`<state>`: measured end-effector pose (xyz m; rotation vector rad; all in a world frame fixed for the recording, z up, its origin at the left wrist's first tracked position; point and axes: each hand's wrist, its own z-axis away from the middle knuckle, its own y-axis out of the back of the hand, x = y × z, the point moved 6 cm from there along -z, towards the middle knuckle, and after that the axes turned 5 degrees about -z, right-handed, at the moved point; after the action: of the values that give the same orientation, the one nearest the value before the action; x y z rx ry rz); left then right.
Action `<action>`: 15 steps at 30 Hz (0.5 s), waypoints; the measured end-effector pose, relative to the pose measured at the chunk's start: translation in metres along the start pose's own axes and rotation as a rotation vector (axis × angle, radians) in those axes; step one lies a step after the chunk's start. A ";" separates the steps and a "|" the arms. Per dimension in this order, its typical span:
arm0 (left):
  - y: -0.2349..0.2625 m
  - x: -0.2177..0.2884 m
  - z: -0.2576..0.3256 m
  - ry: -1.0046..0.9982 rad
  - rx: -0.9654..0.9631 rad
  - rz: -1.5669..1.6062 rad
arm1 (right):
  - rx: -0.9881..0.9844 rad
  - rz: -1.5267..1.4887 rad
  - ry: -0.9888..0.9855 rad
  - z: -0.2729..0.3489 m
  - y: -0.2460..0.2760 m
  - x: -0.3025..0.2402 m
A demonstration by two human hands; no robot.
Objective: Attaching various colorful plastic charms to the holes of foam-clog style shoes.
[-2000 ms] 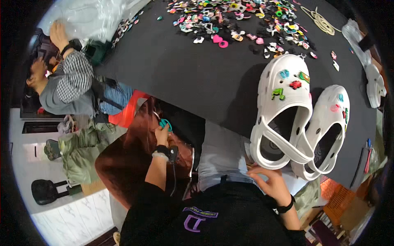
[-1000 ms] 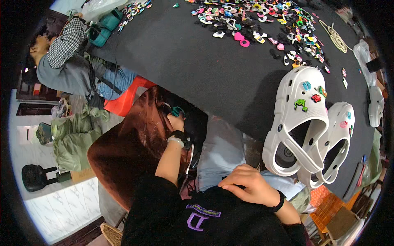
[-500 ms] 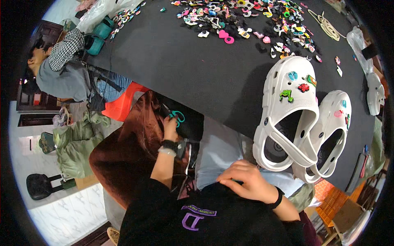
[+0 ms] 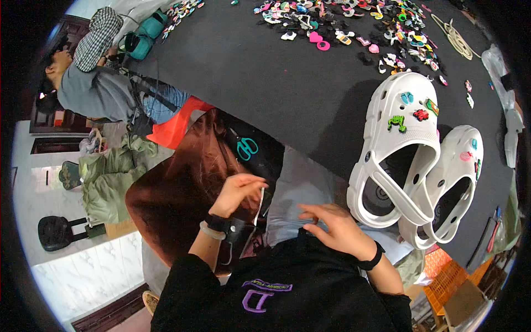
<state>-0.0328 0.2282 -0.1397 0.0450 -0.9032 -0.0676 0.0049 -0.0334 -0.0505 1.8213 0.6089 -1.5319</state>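
Note:
Two white clogs stand on the dark tabletop at right. The nearer clog (image 4: 402, 87) carries blue flip-flop, red, green frog and other shoe charms; the farther clog (image 4: 456, 145) has several charms too. Below the table edge, teal-handled scissors (image 4: 246, 149) lie on a dark surface beside brown cloth. My left hand (image 4: 240, 193), with a dark wristband, hovers below the scissors, fingers stretched out and apparently holding nothing. Over my lap, in front of the near clog, my right hand (image 4: 336, 226) has its fingers apart and touches neither clog.
Many loose colourful charms (image 4: 343, 39) are heaped on the far side of the table (image 4: 265, 83), with a coil of pale cord (image 4: 453, 36) at the right. Another person (image 4: 99, 91) sits at left beside a red stool (image 4: 180, 122). Brown cloth (image 4: 171, 182) hangs near my left arm.
My left hand has let go of the scissors and drawn back toward me. My right hand has lifted from my lap, its fingers spreading. The clogs appear unmoved on the table.

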 end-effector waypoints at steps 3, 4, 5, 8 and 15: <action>0.081 -0.076 0.001 0.027 0.298 0.207 | -0.053 -0.116 -0.242 0.014 0.002 0.013; 0.114 -0.105 0.010 0.042 0.359 0.229 | -0.061 -0.154 -0.268 0.019 0.002 0.016; 0.138 -0.125 0.021 0.058 0.414 0.253 | -0.067 -0.190 -0.300 0.027 0.003 0.021; 0.162 -0.155 0.034 0.278 0.551 0.122 | -0.071 -0.133 -0.345 0.045 0.014 0.037; 0.208 -0.203 0.046 0.402 0.715 0.160 | 0.012 0.140 -0.321 0.072 0.043 0.029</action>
<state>-0.1856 0.4507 -0.2563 0.6300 -0.4891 0.4046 -0.0063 -0.1174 -0.0767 1.5456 0.3135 -1.6862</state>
